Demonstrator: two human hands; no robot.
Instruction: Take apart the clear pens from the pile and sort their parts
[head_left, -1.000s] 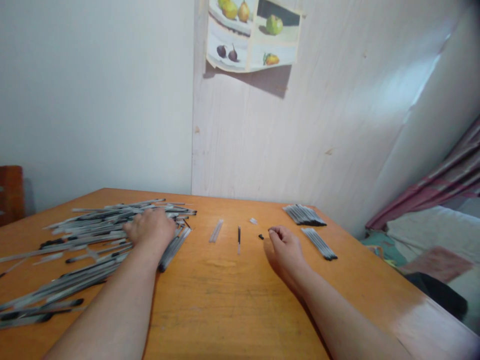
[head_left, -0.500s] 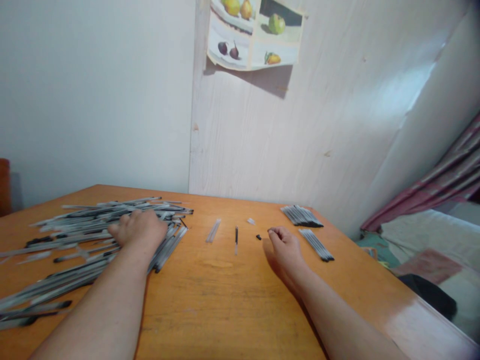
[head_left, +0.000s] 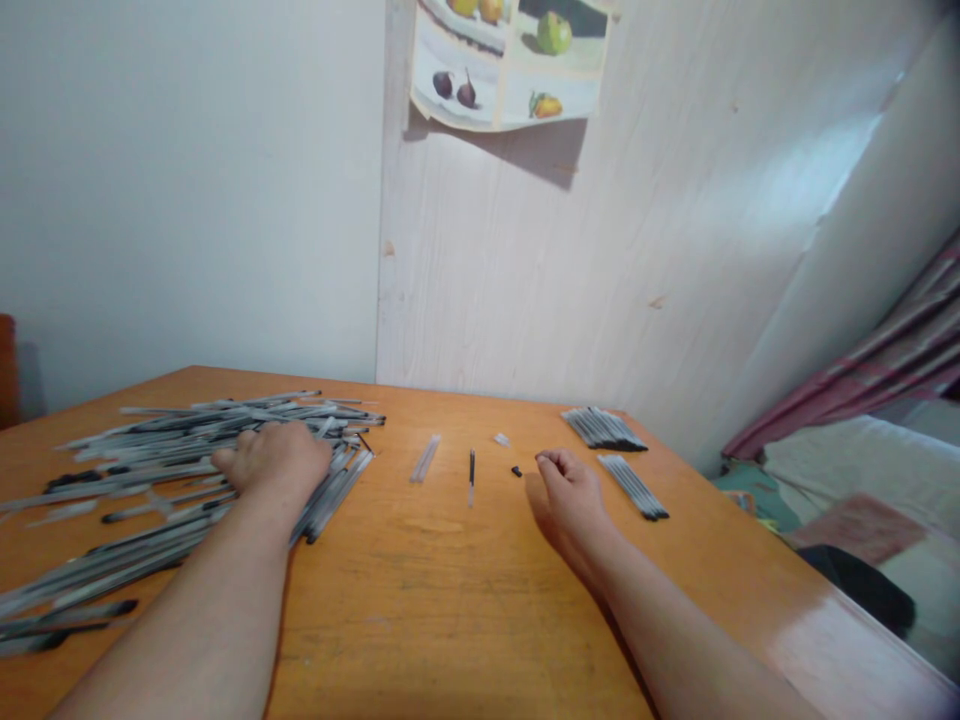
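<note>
My left hand (head_left: 281, 458) rests on a loose pile of slim translucent pen-like sticks with black ends (head_left: 337, 495). Its fingers are bent down among the sticks, and the tips are hidden, so what they grip cannot be seen. My right hand (head_left: 568, 485) is closed at the table's right side, fingers curled in and thumb against them. Whatever it may hold is hidden. Just left of it lies a small black piece (head_left: 517, 471). Farther left are a thin black-and-clear stick (head_left: 472, 475) and a few clear tubes (head_left: 425, 460).
On the right of the wooden table (head_left: 435, 610) lie two neat rows of sticks, a back row (head_left: 600, 428) and a nearer row (head_left: 632, 487). A small clear piece (head_left: 502, 439) lies toward the back. A wall stands behind the table, with a fruit picture (head_left: 510, 60).
The whole view has shifted very slightly. Both hands keep their places and poses, and the things on the table lie as before.
</note>
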